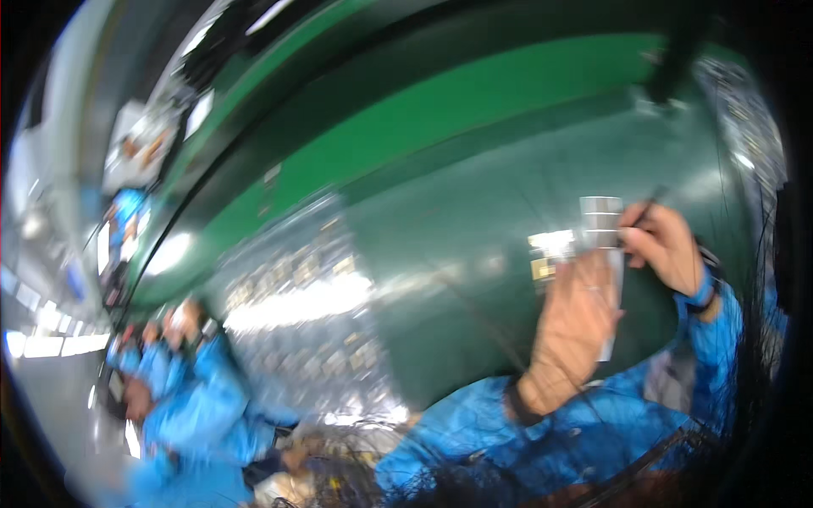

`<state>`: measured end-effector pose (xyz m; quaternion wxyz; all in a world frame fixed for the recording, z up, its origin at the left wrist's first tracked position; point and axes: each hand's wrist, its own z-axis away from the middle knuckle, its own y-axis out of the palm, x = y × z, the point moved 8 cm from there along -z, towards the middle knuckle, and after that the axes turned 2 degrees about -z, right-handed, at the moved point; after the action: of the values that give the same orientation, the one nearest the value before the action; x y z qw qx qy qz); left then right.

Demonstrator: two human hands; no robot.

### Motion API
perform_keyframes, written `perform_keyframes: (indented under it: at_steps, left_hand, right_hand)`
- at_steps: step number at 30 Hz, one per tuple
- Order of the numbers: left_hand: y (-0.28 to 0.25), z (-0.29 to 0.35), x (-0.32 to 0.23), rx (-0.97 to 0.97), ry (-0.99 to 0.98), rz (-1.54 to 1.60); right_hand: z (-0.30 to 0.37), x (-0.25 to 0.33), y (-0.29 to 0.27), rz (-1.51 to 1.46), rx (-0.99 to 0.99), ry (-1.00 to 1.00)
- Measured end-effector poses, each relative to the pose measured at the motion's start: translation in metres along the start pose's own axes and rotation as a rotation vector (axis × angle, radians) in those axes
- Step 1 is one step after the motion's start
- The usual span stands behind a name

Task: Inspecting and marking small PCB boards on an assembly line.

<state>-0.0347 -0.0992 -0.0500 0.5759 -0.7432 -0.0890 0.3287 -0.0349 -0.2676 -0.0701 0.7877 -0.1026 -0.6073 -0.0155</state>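
On the green bench top, a narrow white strip with silvery-grey rectangular patches (600,207) lies under my hands. My left hand (576,309) rests flat over its lower part, fingers stretched out and pointing away from me. At the strip's right edge, the fingers of my right hand (665,241) are pinched together around a thin dark pen-like tool (650,205) that slants up past the fingers. Blur hides whether the fingertips also grip the strip. Just left of the strip sits a small shiny piece with a yellowish patch (542,269).
A clear plastic tray of many small parts (296,296) lies to the left on the bench (440,212). Another shiny tray (741,118) stands at the far right, near a dark post (677,59). Co-workers in blue sleeves (199,389) sit along the bench at left.
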Motion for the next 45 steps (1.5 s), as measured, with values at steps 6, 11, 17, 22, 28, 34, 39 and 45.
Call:
perform_keyframes:
  at_steps: [6, 11, 17, 22, 28, 34, 39, 45]
  left_hand:
    - [0.013, 0.004, -0.024, -0.173, 0.092, -0.02]
    - [0.039, 0.005, -0.011, -0.157, 0.052, -0.065]
    - [0.042, 0.003, -0.015, -0.147, 0.069, -0.101]
    - [0.039, -0.001, -0.013, -0.135, 0.064, 0.03]
    - [-0.02, 0.017, -0.024, -0.04, 0.002, 0.289]
    - [-0.03, 0.055, 0.021, 0.011, -0.11, 0.153]
    - [-0.029, 0.062, 0.016, 0.029, -0.099, 0.171]
    - [-0.053, 0.069, 0.011, 0.023, -0.099, 0.18]
  right_hand:
    - [0.007, -0.066, -0.058, -0.047, -0.141, 0.068]
    - [-0.011, -0.071, -0.044, 0.111, -0.076, -0.041]
    - [-0.014, -0.073, -0.074, 0.136, -0.207, -0.101]
    - [-0.016, -0.047, -0.081, 0.146, -0.25, -0.166]
    - [0.006, 0.004, -0.041, 0.073, -0.17, -0.088]
    - [-0.021, 0.027, 0.057, -0.208, 0.185, -0.039]
    - [-0.024, 0.031, 0.065, -0.101, 0.149, -0.048]
    - [-0.022, 0.04, 0.064, -0.109, 0.139, -0.056]
